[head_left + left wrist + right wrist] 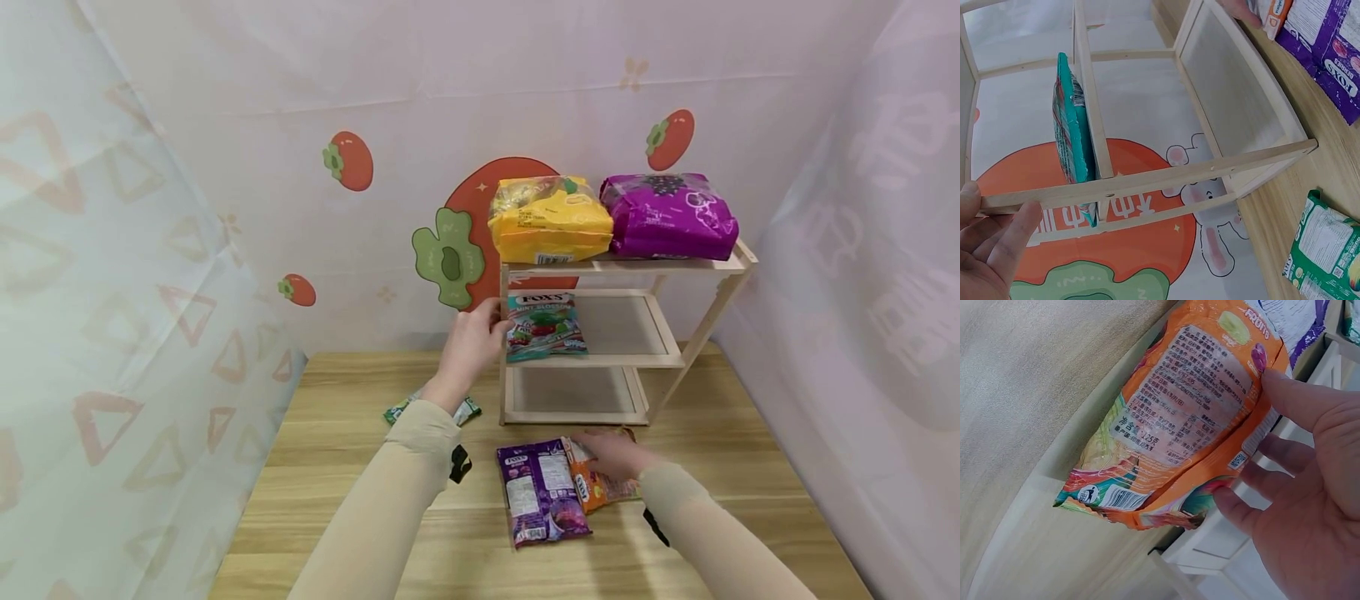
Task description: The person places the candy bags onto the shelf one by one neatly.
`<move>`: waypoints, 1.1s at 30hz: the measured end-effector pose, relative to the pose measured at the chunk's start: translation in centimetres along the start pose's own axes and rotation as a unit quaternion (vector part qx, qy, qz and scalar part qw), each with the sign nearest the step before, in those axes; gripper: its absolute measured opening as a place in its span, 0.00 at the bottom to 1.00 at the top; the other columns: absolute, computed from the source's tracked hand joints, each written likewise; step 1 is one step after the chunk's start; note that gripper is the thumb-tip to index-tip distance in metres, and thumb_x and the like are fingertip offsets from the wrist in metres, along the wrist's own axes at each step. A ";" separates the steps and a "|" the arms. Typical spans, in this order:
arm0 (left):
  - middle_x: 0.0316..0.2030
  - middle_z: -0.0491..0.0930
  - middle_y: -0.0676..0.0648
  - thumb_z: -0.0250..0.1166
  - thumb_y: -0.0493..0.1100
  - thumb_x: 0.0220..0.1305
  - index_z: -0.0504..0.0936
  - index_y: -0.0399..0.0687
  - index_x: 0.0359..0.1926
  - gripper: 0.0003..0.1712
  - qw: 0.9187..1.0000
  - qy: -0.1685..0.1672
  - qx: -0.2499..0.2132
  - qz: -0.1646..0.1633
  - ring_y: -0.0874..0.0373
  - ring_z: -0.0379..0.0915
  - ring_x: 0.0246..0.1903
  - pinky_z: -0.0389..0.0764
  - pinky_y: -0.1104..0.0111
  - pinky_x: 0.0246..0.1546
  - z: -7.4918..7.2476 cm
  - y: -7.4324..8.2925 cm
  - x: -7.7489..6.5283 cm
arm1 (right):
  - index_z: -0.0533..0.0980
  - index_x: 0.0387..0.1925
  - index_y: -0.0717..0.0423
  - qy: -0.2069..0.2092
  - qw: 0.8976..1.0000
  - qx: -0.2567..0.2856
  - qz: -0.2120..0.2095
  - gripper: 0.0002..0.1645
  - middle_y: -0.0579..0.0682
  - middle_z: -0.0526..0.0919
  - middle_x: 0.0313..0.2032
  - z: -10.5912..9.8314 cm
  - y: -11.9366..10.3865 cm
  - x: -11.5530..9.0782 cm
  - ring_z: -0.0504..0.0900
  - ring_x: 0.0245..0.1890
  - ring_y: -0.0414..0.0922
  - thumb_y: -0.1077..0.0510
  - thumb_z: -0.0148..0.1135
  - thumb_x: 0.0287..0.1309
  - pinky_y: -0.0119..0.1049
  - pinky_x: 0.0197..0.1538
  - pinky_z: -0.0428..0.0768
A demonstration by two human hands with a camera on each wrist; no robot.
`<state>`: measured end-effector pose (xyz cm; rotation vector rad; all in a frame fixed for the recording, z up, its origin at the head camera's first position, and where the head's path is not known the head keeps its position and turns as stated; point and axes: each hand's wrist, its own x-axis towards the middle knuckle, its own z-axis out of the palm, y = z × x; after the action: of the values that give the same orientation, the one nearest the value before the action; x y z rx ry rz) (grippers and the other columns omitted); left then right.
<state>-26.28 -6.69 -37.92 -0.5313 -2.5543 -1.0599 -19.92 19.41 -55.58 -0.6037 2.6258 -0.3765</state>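
Observation:
My left hand grips the front left post of a small wooden shelf rack, thumb and fingers on either side of the wood. On the middle shelf, right by that hand, leans a teal Fox's mint candy bag. Low in front of the rack, my right hand holds an orange fruits candy bag by its edge, thumb on the near face and fingers at the edge, partly hidden. A purple Fox's berries bag lies flat on the table beside the orange one, their edges overlapping in the head view.
Two bulky bags, one yellow and one purple, sit on the rack's top. A green bag lies on the wooden table left of the rack, partly behind my left forearm. Printed cloth hangs around three sides.

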 end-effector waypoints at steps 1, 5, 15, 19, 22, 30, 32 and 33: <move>0.34 0.83 0.48 0.61 0.40 0.63 0.77 0.47 0.41 0.05 1.000 0.000 0.001 0.000 0.59 0.79 0.31 0.78 0.67 0.31 0.0 0.0 0.0 | 0.63 0.65 0.56 0.000 1.000 -0.002 0.003 0.32 0.63 0.64 0.63 0.0 0.0 0.0 0.65 0.60 0.61 0.57 0.58 0.62 0.60 0.55 0.65; 0.34 0.83 0.48 0.60 0.41 0.64 0.77 0.47 0.41 0.05 1.000 0.000 0.001 -0.001 0.59 0.79 0.30 0.78 0.67 0.31 0.0 0.0 0.0 | 0.63 0.65 0.57 0.000 0.999 -0.041 0.015 0.33 0.62 0.64 0.63 0.1 0.0 0.3 0.62 0.62 0.62 0.53 0.59 0.61 0.67 0.56 0.57; 0.35 0.83 0.48 0.60 0.40 0.64 0.77 0.46 0.41 0.06 1.000 -0.001 0.005 -0.004 0.59 0.79 0.31 0.78 0.67 0.32 0.0 0.0 -0.1 | 0.61 0.67 0.54 -0.004 0.998 -0.064 0.018 0.37 0.58 0.63 0.64 0.1 0.1 0.4 0.58 0.62 0.67 0.49 0.60 0.59 0.70 0.56 0.53; 0.36 0.83 0.48 0.60 0.41 0.64 0.77 0.46 0.43 0.07 1.000 -0.004 0.007 -0.008 0.58 0.79 0.33 0.78 0.66 0.33 0.0 0.1 -0.1 | 0.61 0.67 0.52 0.004 0.996 -0.088 0.012 0.39 0.57 0.65 0.64 0.2 0.1 0.3 0.61 0.62 0.65 0.47 0.62 0.57 0.70 0.56 0.51; 0.36 0.83 0.47 0.60 0.41 0.64 0.77 0.44 0.44 0.09 1.000 -0.002 0.008 -0.009 0.57 0.80 0.34 0.79 0.65 0.35 0.0 0.1 -0.1 | 0.62 0.66 0.50 0.014 0.993 -0.116 0.008 0.40 0.57 0.67 0.62 0.3 0.2 0.4 0.64 0.61 0.62 0.46 0.64 0.55 0.72 0.56 0.48; 0.36 0.83 0.46 0.61 0.40 0.63 0.78 0.43 0.45 0.10 1.000 0.003 0.010 0.000 0.55 0.80 0.34 0.79 0.63 0.35 0.1 0.0 -0.1 | 0.67 0.63 0.49 0.033 0.990 -0.136 0.007 0.38 0.57 0.71 0.57 0.7 0.6 0.7 0.67 0.58 0.59 0.46 0.68 0.51 0.71 0.56 0.49; 0.36 0.83 0.46 0.61 0.40 0.63 0.78 0.43 0.45 0.10 1.000 0.004 0.010 0.001 0.55 0.80 0.34 0.79 0.63 0.35 0.1 0.0 -0.1 | 0.68 0.61 0.49 0.040 0.990 -0.137 0.006 0.36 0.56 0.72 0.55 0.8 0.6 0.7 0.68 0.58 0.58 0.47 0.68 0.51 0.70 0.57 0.49; 0.36 0.83 0.46 0.61 0.40 0.63 0.77 0.43 0.45 0.10 1.000 0.004 0.011 0.002 0.55 0.80 0.34 0.79 0.63 0.35 0.1 0.0 0.0 | 0.69 0.61 0.49 0.043 0.990 -0.136 0.005 0.35 0.55 0.72 0.55 0.9 0.7 0.8 0.68 0.57 0.57 0.48 0.68 0.51 0.70 0.57 0.49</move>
<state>-26.29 -6.64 -38.05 -0.5245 -2.5549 -1.0287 -20.39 19.48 -56.85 -0.6731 2.7853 -0.0399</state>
